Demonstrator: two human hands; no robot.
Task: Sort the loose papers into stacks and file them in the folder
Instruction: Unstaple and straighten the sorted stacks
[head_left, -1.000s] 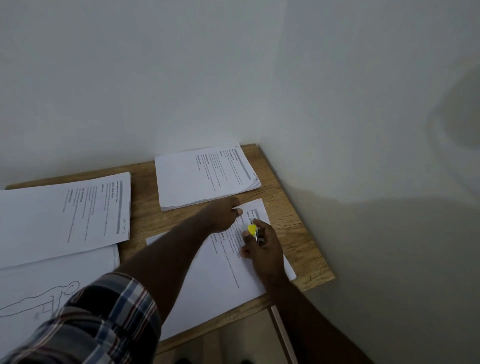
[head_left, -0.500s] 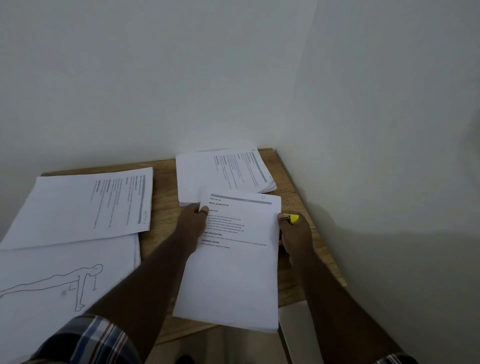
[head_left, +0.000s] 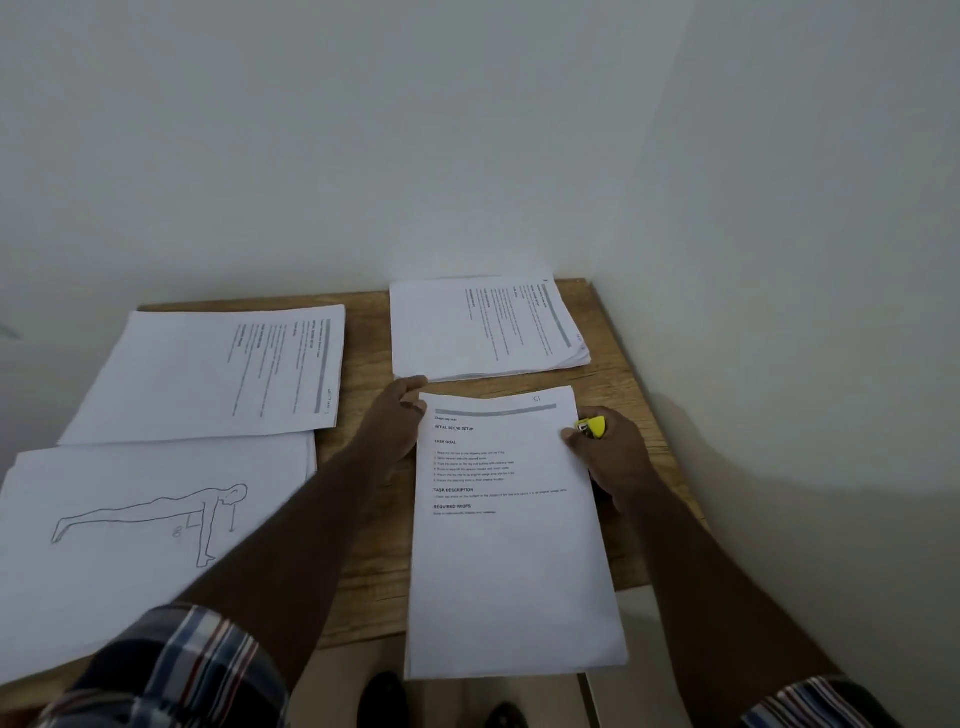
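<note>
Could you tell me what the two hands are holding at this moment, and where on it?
Both hold the printed sheet near its top: left hand at the left edge, right hand at the right edge, which also grips a yellow highlighter.

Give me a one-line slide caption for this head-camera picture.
Both hands hold a printed sheet over a wooden table bearing three paper stacks; the right hand also grips a yellow marker.
</note>
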